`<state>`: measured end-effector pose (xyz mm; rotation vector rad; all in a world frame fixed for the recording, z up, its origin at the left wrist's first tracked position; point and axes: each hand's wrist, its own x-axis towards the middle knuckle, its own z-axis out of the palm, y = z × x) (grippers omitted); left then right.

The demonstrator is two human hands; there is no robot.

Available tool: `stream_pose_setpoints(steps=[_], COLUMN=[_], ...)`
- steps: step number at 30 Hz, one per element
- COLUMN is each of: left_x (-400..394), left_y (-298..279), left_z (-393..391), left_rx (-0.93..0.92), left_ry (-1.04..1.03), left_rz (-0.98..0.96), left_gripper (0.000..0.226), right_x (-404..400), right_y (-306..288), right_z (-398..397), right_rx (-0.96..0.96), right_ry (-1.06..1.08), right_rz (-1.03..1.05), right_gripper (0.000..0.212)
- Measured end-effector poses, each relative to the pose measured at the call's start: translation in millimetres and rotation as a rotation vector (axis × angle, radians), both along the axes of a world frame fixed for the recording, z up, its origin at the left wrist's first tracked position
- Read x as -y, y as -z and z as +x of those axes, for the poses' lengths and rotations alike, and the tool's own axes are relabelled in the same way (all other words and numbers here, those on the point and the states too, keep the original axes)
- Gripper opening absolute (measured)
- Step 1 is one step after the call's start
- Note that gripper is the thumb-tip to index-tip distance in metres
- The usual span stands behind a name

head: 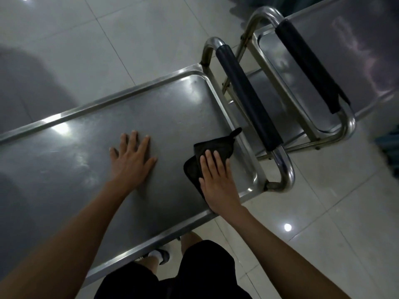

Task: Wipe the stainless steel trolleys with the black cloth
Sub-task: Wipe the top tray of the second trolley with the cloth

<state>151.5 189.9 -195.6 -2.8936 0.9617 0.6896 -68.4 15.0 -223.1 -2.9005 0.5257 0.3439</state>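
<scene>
1. The black cloth [212,154] lies flat on the top shelf of the near trolley [90,134], close to the end that carries the padded handle [248,98], with its small hanging loop pointing toward that handle
2. The right hand [218,182] presses down on the cloth with the fingers straight and together, palm flat; this grip is not clamped on anything, it only bears on the fabric
3. The left hand [131,156] rests bare on the steel well apart from the cloth, fingers spread and straight, holding nothing; it looks to be steadying the trolley
4. Judging progress: the shelf shows dull streaks and cloudy patches around and left of the left hand, which suggests that stretch has not been wiped clean, though in this dim light glare and smears are hard to tell apart
5. The corner near the handle looks more even, so the wiping seems to be at work in that end of the shelf
6. Left to do, as I read it: the long left part of this shelf, its raised rim, the handle tubes, and any lower shelf, which is hidden here
7. A second trolley [358,50] stands just beyond, handle to handle with the first, and shows a pale smear on its top; it looks untouched, so the task is likely in an early stage
</scene>
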Motion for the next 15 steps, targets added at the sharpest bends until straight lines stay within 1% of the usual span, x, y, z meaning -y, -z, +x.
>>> stream_pose_setpoints(steps=[6, 15], left_x=[-11, -22], left_y=[4, 6], left_z=[-8, -18], left_rx=[-0.016, -0.037], left_ry=[-0.031, -0.049], left_rz=[0.018, -0.005], left_gripper=[0.071, 0.071], right_x=[10, 33], right_y=[2, 5], right_z=[52, 155], right_rx=[0.038, 0.023], right_ry=[-0.022, -0.067], right_rz=[0.010, -0.010], right_gripper=[0.066, 0.066])
